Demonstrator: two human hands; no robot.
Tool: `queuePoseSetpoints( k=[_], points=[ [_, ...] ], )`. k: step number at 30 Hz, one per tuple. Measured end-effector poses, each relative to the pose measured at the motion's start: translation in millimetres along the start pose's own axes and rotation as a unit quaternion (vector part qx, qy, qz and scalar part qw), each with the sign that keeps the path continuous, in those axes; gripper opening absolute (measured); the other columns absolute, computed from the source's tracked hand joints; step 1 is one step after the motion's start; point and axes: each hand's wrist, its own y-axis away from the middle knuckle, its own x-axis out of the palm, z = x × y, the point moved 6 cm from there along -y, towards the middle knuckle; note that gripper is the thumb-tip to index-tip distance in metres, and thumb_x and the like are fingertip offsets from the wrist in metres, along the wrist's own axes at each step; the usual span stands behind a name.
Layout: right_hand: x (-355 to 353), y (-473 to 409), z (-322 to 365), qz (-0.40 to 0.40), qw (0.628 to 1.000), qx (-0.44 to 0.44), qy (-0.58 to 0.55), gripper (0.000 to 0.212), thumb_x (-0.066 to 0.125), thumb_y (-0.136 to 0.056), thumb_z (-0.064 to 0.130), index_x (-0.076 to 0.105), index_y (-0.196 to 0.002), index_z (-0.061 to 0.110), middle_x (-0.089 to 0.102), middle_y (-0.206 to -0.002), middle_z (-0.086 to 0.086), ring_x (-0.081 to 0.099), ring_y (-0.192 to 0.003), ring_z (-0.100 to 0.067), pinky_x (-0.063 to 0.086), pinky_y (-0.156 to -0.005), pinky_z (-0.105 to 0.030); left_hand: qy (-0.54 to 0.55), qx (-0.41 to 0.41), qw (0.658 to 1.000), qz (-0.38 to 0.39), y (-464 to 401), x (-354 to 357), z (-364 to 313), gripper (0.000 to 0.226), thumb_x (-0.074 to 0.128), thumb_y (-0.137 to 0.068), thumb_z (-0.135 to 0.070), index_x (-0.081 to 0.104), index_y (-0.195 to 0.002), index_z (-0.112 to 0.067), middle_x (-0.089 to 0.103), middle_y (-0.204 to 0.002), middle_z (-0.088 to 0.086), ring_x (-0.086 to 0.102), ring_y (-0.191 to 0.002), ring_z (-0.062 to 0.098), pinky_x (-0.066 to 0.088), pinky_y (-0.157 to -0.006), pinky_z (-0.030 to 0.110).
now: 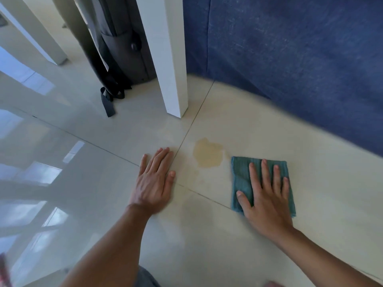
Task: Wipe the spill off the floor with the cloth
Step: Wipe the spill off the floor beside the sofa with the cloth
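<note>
A yellowish-brown spill (pixel 208 153) lies on the pale tiled floor (pixel 310 183), just right of a tile joint. A folded teal cloth (pixel 241 179) rests flat on the floor to the right of the spill, a small gap apart from it. My right hand (pixel 267 195) presses flat on top of the cloth with fingers spread, covering most of it. My left hand (pixel 155 179) lies flat on the bare floor to the left of the spill, fingers together, holding nothing.
A white furniture leg (pixel 167 59) stands just beyond the spill. Blue fabric furniture (pixel 300 59) runs along the right and back. A dark grey bag (pixel 122 48) with straps leans behind the leg. Glossy floor stretches to the left.
</note>
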Motion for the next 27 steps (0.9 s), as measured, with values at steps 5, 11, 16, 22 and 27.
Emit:
queuePoseSetpoints(
  k=[5, 11, 16, 22, 27],
  points=[
    [9, 39, 25, 0.021, 0.998, -0.058, 0.027, 0.088, 0.029, -0.094, 0.067, 0.005, -0.164, 0.020, -0.004, -0.172, -0.012, -0.009, -0.157, -0.037, 0.004, -0.124, -0.060, 0.010, 0.002, 1.000, -0.008, 0, -1, 1, 0.058, 0.022, -0.103, -0.039, 0.040, -0.150, -0.012, 0.040, -0.158, 0.002, 0.025, -0.151, 0.014, 0.011, -0.124, 0.049],
    [10, 46, 55, 0.041, 0.988, -0.144, 0.044, 0.084, 0.035, -0.095, 0.065, 0.012, -0.164, 0.021, 0.005, -0.172, -0.008, -0.002, -0.158, -0.037, 0.008, -0.123, -0.063, 0.029, 0.001, 1.000, -0.011, 0, -3, 1, 0.059, 0.017, -0.103, -0.038, 0.040, -0.151, -0.012, 0.040, -0.158, 0.000, 0.023, -0.151, 0.010, 0.006, -0.126, 0.043],
    [8, 35, 81, 0.064, 0.977, -0.199, 0.041, 0.082, 0.036, -0.095, 0.064, 0.012, -0.164, 0.026, 0.001, -0.173, -0.002, -0.008, -0.158, -0.032, 0.008, -0.123, -0.065, 0.024, 0.003, 1.000, -0.007, -1, -2, 3, 0.062, 0.015, -0.103, -0.041, 0.039, -0.151, -0.012, 0.040, -0.158, 0.001, 0.022, -0.152, 0.010, 0.006, -0.126, 0.045],
    [10, 23, 115, 0.078, 0.957, -0.277, 0.026, 0.082, 0.038, -0.095, 0.061, 0.008, -0.164, 0.028, -0.003, -0.172, 0.003, -0.015, -0.157, -0.027, 0.004, -0.125, -0.060, 0.027, 0.002, 1.000, -0.010, -1, -2, 2, 0.064, 0.012, -0.103, -0.044, 0.041, -0.150, -0.012, 0.041, -0.158, 0.002, 0.023, -0.152, 0.011, 0.007, -0.125, 0.045],
    [12, 21, 139, 0.090, 0.938, -0.332, 0.030, 0.080, 0.040, -0.095, 0.058, 0.008, -0.163, 0.031, -0.001, -0.173, 0.004, -0.018, -0.157, -0.027, -0.001, -0.125, -0.058, 0.033, -0.001, 0.999, -0.013, -1, -3, 3, 0.062, 0.013, -0.104, -0.041, 0.043, -0.149, -0.012, 0.043, -0.156, 0.003, 0.024, -0.151, 0.011, 0.009, -0.125, 0.047]
  ],
)
